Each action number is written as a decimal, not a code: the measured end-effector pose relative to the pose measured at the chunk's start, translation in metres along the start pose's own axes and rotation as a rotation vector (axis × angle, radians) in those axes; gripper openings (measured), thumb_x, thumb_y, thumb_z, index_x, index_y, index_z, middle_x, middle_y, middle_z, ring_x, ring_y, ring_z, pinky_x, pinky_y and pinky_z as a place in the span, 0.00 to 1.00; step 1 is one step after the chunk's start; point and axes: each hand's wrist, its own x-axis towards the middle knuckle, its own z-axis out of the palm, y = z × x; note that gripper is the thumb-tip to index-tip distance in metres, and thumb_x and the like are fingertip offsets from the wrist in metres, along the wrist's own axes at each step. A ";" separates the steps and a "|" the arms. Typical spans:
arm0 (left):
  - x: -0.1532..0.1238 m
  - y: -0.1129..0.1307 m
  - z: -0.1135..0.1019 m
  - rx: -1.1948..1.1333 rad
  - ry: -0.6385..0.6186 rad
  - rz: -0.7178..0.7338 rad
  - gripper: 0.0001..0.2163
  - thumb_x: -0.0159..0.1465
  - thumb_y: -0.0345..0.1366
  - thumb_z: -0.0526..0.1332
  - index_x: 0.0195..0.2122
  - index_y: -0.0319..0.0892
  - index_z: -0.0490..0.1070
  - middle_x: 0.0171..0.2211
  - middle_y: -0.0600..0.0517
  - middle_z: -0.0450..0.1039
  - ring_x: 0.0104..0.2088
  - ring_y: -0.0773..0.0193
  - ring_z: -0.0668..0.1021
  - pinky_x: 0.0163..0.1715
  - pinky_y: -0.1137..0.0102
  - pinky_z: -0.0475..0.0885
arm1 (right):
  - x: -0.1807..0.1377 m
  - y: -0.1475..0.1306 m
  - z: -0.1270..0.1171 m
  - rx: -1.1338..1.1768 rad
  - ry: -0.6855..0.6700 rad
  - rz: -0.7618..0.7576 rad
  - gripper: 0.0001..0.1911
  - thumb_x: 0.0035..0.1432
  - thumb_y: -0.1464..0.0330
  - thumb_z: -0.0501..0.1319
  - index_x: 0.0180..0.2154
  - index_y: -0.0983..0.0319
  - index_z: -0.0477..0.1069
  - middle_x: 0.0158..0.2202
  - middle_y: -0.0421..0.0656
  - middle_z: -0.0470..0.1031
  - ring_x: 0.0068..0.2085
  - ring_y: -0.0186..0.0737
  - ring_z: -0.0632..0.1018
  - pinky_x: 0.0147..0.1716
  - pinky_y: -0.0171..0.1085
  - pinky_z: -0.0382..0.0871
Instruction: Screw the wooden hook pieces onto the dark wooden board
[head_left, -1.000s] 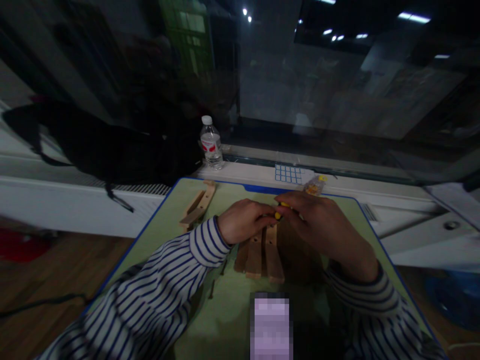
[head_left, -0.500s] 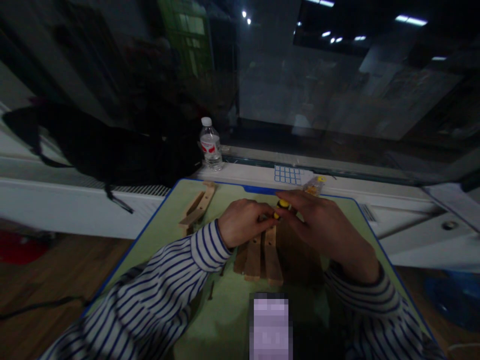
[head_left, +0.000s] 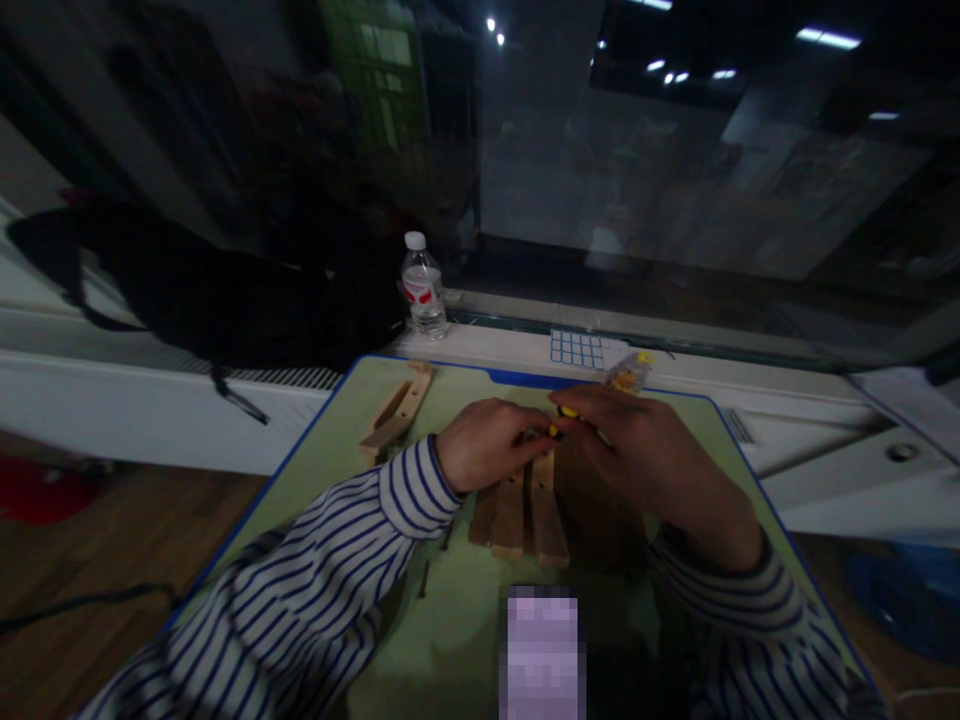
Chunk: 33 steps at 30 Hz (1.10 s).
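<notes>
Table (head_left: 322, 450): pale green top, blue rim; far left corner, light wooden pieces (head_left: 384, 434) grouped together, holes visible in one; centre, dark brown panel (head_left: 592, 505), two wooden slats (head_left: 550, 535) over it, side by side with narrow gap; left of these, two thin dark screws (head_left: 424, 580); near side, phone (head_left: 543, 650), screen pixelated.

Yellow-and-black tool (head_left: 568, 411), mostly hidden, near two holed wooden strips (head_left: 510, 520) lying side by side, gap between.
</notes>
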 end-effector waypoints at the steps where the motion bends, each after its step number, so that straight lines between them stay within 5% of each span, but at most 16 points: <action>1: 0.000 -0.001 0.000 -0.012 -0.009 0.011 0.11 0.64 0.39 0.56 0.45 0.46 0.74 0.37 0.51 0.79 0.35 0.62 0.79 0.35 0.69 0.69 | 0.000 0.000 0.000 -0.003 0.003 0.001 0.17 0.64 0.66 0.51 0.51 0.61 0.69 0.49 0.47 0.76 0.47 0.46 0.77 0.45 0.47 0.72; 10: 0.000 0.000 -0.001 -0.048 -0.023 0.031 0.12 0.65 0.37 0.54 0.48 0.49 0.72 0.39 0.52 0.78 0.38 0.63 0.78 0.37 0.70 0.69 | 0.001 0.001 0.002 -0.036 0.005 0.010 0.16 0.64 0.65 0.51 0.48 0.61 0.71 0.47 0.47 0.77 0.46 0.47 0.77 0.44 0.47 0.72; 16: -0.001 0.007 0.000 0.097 0.052 -0.098 0.13 0.63 0.46 0.56 0.43 0.49 0.75 0.32 0.52 0.79 0.33 0.61 0.78 0.32 0.70 0.67 | 0.001 0.000 0.000 -0.054 -0.007 0.016 0.16 0.64 0.66 0.50 0.50 0.61 0.69 0.47 0.47 0.76 0.48 0.47 0.76 0.46 0.48 0.71; 25: -0.001 0.007 0.001 0.099 0.071 -0.066 0.13 0.63 0.44 0.56 0.41 0.47 0.76 0.32 0.51 0.79 0.32 0.62 0.78 0.30 0.71 0.66 | -0.002 0.000 -0.007 0.014 -0.012 0.019 0.21 0.63 0.66 0.51 0.57 0.64 0.62 0.55 0.48 0.70 0.52 0.46 0.74 0.48 0.47 0.71; 33: -0.001 0.008 -0.001 0.051 0.052 -0.063 0.11 0.63 0.41 0.56 0.40 0.46 0.76 0.29 0.52 0.78 0.28 0.64 0.77 0.27 0.72 0.64 | -0.001 -0.002 -0.002 0.041 -0.034 -0.013 0.18 0.63 0.70 0.49 0.52 0.62 0.68 0.52 0.48 0.73 0.49 0.45 0.76 0.47 0.48 0.72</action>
